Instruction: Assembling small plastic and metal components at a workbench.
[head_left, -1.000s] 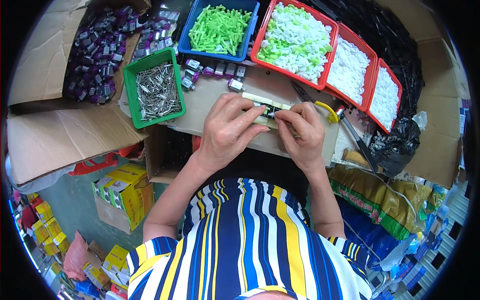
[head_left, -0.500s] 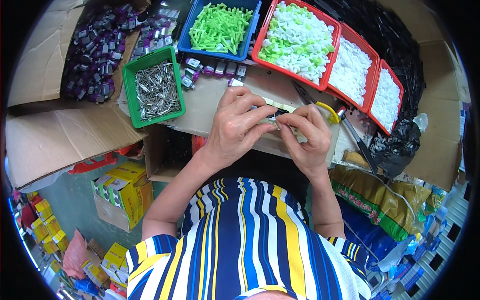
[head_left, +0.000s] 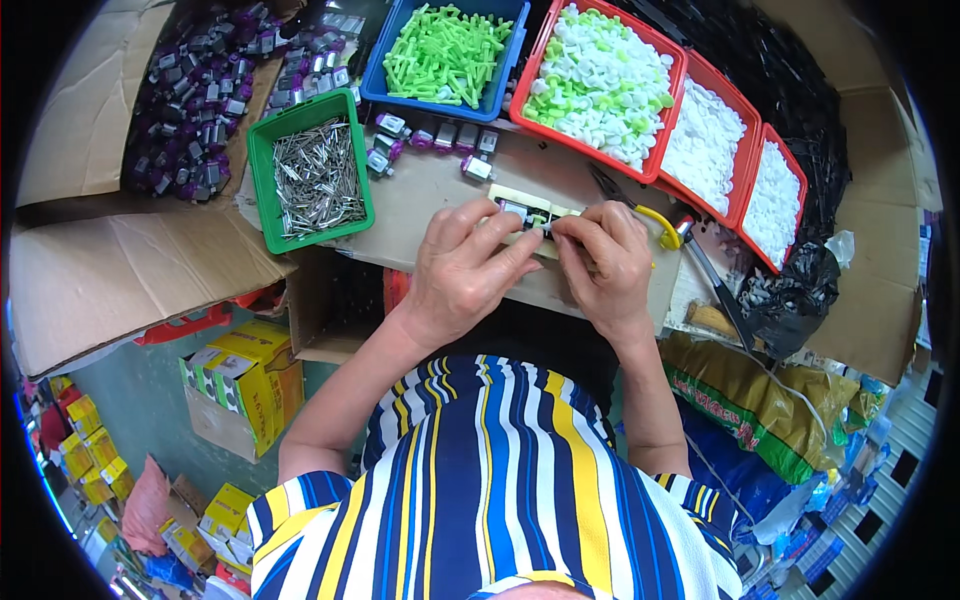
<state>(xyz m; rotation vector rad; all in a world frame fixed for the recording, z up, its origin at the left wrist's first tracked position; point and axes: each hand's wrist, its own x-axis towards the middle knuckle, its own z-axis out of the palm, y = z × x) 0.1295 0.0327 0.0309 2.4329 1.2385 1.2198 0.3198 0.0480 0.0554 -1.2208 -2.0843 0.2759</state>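
Between my hands a cream-coloured block (head_left: 508, 192) lies on the bench. A black housing with a small silver motor (head_left: 516, 209) and light green bits rests in it. My left hand (head_left: 462, 268) is at the block's left and near side, fingers bent and drawn together by the motor; what they grip is hidden. From the right, my right hand (head_left: 606, 262) pinches a small white piece (head_left: 545, 228) between thumb and forefinger, against the housing. Several loose motors with purple ends (head_left: 478, 168) lie just beyond my left hand.
Beyond are a green bin (head_left: 257, 165) of metal pins, a blue bin (head_left: 372, 88) of green sticks, and red bins (head_left: 520, 88) of white and green parts. Yellow-handled pliers (head_left: 655, 222) and a black-handled tool (head_left: 715, 280) lie right. A carton of motors (head_left: 75, 190) stands left.
My left hand has shifted slightly left and down, and my right hand slightly left. More of the block, the motor and the green bits now shows between them.
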